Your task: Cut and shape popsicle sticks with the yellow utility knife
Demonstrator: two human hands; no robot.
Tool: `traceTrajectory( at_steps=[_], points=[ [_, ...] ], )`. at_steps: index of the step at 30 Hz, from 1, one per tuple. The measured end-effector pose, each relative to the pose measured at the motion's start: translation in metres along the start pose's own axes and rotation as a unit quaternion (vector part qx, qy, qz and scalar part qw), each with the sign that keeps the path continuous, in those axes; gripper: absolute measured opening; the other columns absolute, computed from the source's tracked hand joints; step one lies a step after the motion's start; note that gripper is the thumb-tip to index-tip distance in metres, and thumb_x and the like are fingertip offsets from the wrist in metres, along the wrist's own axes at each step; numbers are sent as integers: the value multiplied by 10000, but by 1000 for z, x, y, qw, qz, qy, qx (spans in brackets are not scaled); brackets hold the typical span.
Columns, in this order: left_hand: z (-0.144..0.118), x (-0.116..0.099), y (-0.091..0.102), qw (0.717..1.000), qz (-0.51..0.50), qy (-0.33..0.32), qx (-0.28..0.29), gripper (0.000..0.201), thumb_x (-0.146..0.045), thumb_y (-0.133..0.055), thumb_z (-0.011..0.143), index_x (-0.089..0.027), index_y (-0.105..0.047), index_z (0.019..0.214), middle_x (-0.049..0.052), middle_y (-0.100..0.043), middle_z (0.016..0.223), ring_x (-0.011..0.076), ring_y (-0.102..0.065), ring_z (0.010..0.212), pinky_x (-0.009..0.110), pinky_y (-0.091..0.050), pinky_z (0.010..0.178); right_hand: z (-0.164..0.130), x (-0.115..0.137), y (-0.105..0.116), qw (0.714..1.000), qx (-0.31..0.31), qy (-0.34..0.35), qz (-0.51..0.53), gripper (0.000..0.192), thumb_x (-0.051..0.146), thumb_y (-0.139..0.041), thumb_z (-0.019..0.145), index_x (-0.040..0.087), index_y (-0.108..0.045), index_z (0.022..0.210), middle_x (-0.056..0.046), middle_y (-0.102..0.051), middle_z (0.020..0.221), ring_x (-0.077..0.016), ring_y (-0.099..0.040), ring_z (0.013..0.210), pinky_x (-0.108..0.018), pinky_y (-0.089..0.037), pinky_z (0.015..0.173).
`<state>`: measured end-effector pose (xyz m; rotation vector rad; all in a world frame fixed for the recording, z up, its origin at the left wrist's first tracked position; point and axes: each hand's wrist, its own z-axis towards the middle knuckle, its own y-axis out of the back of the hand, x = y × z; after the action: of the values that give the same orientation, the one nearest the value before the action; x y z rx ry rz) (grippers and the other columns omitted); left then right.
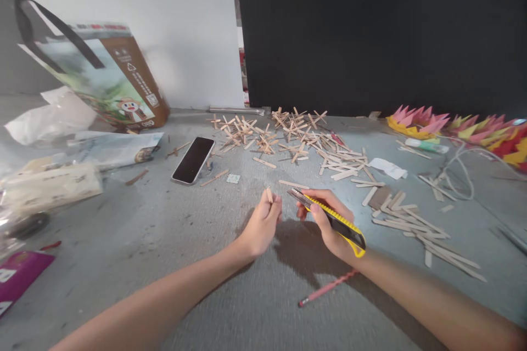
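Phone point(193, 159) and stick pile point(288, 134) beyond, left hand point(261, 225) pinching stick point(269, 194), right hand point(329, 219) gripping knife point(329, 216), pencil point(327, 288) below.

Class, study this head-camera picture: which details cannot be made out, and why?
- Knife blade: too small to tell if extended from the utility knife in the right hand.
- Small stick: lower part hidden inside the left hand.
- Purple packet: cut off by the left edge.

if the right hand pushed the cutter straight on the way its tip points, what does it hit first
Most likely the small wooden stick held in the left hand: the utility knife in the right hand points up-left at it, though the depth is unclear.
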<state>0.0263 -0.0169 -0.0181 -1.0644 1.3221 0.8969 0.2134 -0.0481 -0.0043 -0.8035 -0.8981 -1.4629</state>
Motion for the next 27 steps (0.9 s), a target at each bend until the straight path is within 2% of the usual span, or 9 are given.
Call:
traceTrajectory(
  at_steps=[3,5,8,10,12,18,20,23,27],
  points=[
    [0,-6,0,998,-28,-12,60,439,-606,-502,1002,-239,-359,810,-62,-373,733,111,-376,631,252,-352,608,-1,-3,1,1000,-1,3,-22,230,375,-616,1062,275,-691,1255,-41,-773,941,-174,-736,746,-312,-616,690],
    [0,-12,2,992,-58,12,109,421,-587,-498,982,-239,-353,794,-67,-339,710,108,-334,604,253,-323,586,-2,-6,2,1000,3,1,-13,256,376,-605,1067,280,-678,1293,-48,-771,976,-176,-734,729,-327,-620,681],
    [-2,-21,6,976,-64,72,197,336,-497,-515,923,-241,-346,784,-102,-224,619,91,-171,527,263,-165,532,-3,-10,2,1000,17,3,10,298,365,-574,1083,294,-649,1363,-60,-763,1037,-179,-734,725,-332,-615,647],
    [-3,-27,9,964,-34,93,246,292,-427,-508,886,-240,-335,743,-108,-195,579,85,-130,514,282,-117,535,-1,-9,1,999,29,14,-4,276,350,-599,1072,297,-672,1332,-64,-759,1068,-185,-739,785,-341,-621,709],
    [-3,-31,9,959,-17,101,265,290,-391,-506,852,-242,-307,703,-99,-202,578,84,-144,520,288,-124,532,2,-4,-2,999,41,22,-17,245,328,-677,1029,295,-696,1270,-58,-758,1081,-191,-742,855,-352,-623,804],
    [-2,-34,4,949,9,119,292,334,-393,-521,878,-246,-290,687,-97,-225,565,80,-183,491,262,-150,485,14,6,-12,999,34,-5,13,156,292,-771,957,274,-681,1084,-7,-748,941,-167,-734,799,-292,-604,750],
    [-4,-32,3,958,19,105,264,303,-437,-489,958,-248,-349,767,-102,-298,561,86,-255,458,241,-213,460,17,2,-11,1000,-10,-8,-4,166,297,-796,936,268,-677,1048,-5,-751,934,-170,-733,805,-291,-595,758],
    [-8,-26,2,973,71,43,214,334,-527,-395,1055,-236,-450,900,-102,-381,557,95,-341,444,231,-312,469,19,-5,-9,997,-71,-5,-23,204,314,-814,919,267,-671,1057,-11,-760,940,-179,-733,805,-299,-593,755],
    [-10,-18,3,975,120,1,190,447,-586,-328,1085,-216,-489,892,-86,-402,555,98,-369,475,228,-320,490,17,-9,-6,994,-95,-13,-42,203,343,-789,937,280,-673,1092,-10,-749,938,-182,-723,790,-320,-591,759]
  ],
)
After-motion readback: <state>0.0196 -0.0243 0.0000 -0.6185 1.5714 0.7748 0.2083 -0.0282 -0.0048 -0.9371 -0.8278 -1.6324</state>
